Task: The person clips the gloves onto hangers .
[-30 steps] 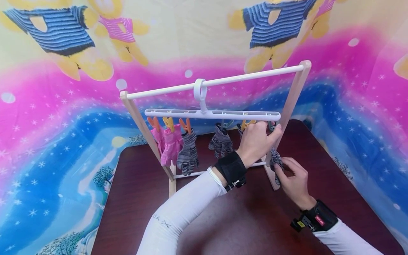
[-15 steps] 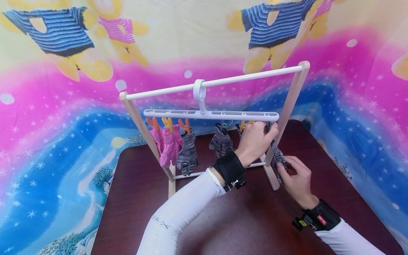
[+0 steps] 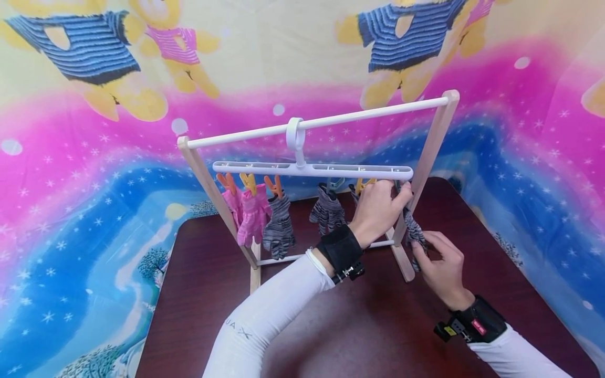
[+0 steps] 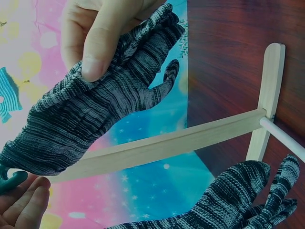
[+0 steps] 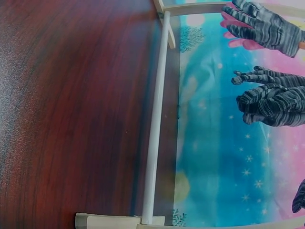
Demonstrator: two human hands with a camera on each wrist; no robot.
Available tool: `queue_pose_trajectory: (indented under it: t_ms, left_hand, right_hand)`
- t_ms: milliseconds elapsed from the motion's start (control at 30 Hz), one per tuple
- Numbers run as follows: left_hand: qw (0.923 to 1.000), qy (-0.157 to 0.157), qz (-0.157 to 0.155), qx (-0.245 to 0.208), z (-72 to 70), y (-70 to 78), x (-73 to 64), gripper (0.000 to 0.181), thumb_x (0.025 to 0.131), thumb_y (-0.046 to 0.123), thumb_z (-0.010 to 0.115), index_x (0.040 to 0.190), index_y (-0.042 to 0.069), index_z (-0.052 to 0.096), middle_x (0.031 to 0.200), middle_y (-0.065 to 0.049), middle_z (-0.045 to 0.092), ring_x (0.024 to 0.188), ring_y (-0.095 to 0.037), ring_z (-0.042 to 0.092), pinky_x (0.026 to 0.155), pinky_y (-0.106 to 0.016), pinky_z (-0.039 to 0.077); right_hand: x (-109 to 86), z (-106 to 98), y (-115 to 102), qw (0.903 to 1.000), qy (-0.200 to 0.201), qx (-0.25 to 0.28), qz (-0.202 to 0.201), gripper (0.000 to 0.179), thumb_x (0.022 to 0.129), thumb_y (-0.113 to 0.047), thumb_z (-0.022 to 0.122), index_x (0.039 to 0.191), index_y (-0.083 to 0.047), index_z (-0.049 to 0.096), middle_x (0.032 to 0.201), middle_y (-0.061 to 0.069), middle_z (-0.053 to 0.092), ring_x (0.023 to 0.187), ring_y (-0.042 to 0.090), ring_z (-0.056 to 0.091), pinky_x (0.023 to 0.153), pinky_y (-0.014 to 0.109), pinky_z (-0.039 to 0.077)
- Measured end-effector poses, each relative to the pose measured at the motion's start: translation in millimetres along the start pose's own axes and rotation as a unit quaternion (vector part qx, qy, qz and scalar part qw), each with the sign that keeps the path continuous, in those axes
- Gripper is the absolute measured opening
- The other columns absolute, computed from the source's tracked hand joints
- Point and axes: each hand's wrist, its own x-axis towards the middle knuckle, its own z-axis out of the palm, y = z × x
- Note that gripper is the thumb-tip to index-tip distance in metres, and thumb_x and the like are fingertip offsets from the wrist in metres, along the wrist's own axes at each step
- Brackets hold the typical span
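In the head view, my left hand (image 3: 378,210) reaches up to the right end of a white hanger (image 3: 302,170). Its fingers pinch a dark green clothespin (image 4: 13,180) at the cuff of a grey-and-black striped knit glove (image 4: 71,124). Lower down, my right hand (image 3: 441,265) pinches the same glove between thumb and fingers; its thumb (image 4: 94,67) lies across the fabric in the left wrist view. The glove slants from the clothespin toward the right hand, its fingers pointing away from the cuff. The left hand hides part of a yellow clothespin (image 3: 361,185) beside it.
The hanger hooks over the top bar (image 3: 373,113) of a wooden rack standing on a dark red table (image 3: 354,325). Pink gloves (image 3: 253,215) and a grey glove (image 3: 279,226) hang from clothespins at left, another grey glove (image 3: 327,210) right of centre. A printed cloth (image 3: 108,210) stands behind.
Over the last second my right hand has shifted slightly right, drawing the glove outward so it slants more. My left hand has stayed nearly still at the clothespin.
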Motion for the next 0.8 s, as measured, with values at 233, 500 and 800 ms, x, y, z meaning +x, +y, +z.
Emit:
queue_pose_trajectory:
  t_ms: [233,500,800]
  left_hand:
    - [0.9999,-0.007,-0.007,0.000,0.2,1.2,-0.2,0.035,0.105,0.033,0.047,0.076,0.014,0.052,0.056,0.004,0.039,0.045,-0.008,0.036,0.046,-0.018,0.028]
    - [0.9999,0.001,-0.012,0.010,2.4,0.9,-0.6,0.037,0.104,0.033,0.047,0.073,0.014,0.052,0.055,0.004,0.039,0.046,-0.008,0.038,0.047,-0.019,0.029]
    - [0.9999,0.005,-0.003,0.014,4.6,-0.7,-1.6,0.036,0.105,0.032,0.047,0.074,0.014,0.050,0.056,0.004,0.038,0.046,-0.009,0.037,0.049,-0.017,0.028]
  right_hand:
    - [0.7,-0.3,-0.6,1.0000,0.001,0.008,-0.006,0.024,0.072,0.024,0.066,0.095,0.017,0.069,0.088,0.027,0.064,0.090,-0.007,0.059,0.081,0.004,0.047]
    - [-4.2,1.1,8.0,0.9998,-0.020,-0.008,-0.002,0.030,0.070,0.025,0.070,0.097,0.012,0.071,0.090,0.022,0.066,0.090,-0.009,0.059,0.079,0.002,0.047]
    - [-4.6,2.5,8.3,0.9997,-0.024,-0.007,-0.007,0.032,0.070,0.025,0.070,0.098,0.010,0.073,0.090,0.022,0.068,0.092,-0.009,0.061,0.081,0.003,0.048]
